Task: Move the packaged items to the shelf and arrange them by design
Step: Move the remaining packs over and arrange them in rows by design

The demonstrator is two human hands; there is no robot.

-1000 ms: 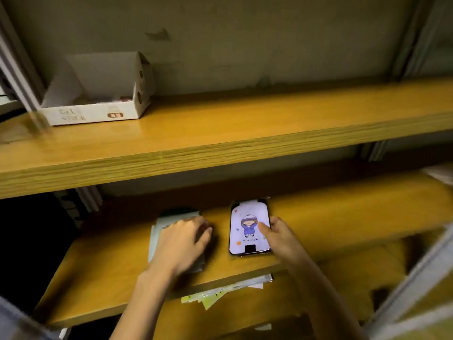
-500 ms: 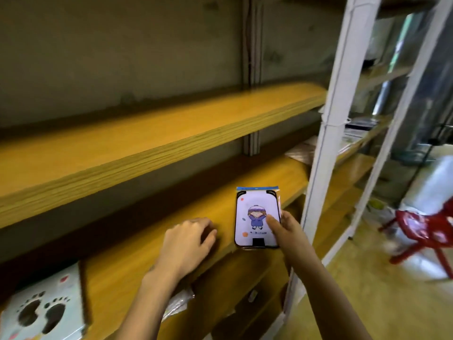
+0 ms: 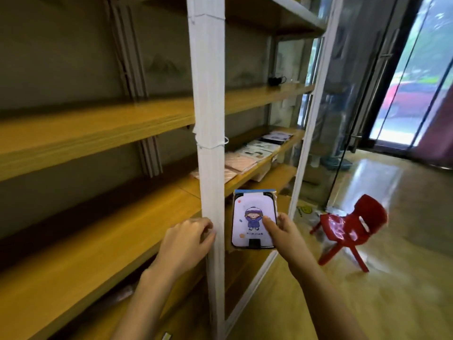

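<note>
A: Several packaged items (image 3: 255, 150) already lie flat in a row on the far bay of the shelf (image 3: 245, 99), beyond the white upright post (image 3: 208, 119). Status of that bay: partly filled. Nearest the post are pinkish packs; farther along are pale printed packs, then a darker one. Whether like designs are grouped together is too small to confirm.

B: And the near bay?

A: The wooden boards left of the post show no packs in view. One item is in transit: a packaged item with a cartoon figure in a purple coat (image 3: 254, 219). It is held upright, face toward the camera, in the air just right of the post, below and in front of the filled row. It touches no board.

B: Hand states?

A: The right hand (image 3: 284, 231) grips that pack, thumb pressed on its printed face, fingers (image 3: 282, 218) wrapped behind the right edge. The left hand (image 3: 186, 239) holds nothing; its fingers are loosely curled, knuckles against the post.

B: Remaining work?

A: Judgement only: the held pack must still be set on the shelf beside its matching design. Whether further packs wait elsewhere cannot be told. The red chair (image 3: 350, 229) on the floor carries none.
</note>
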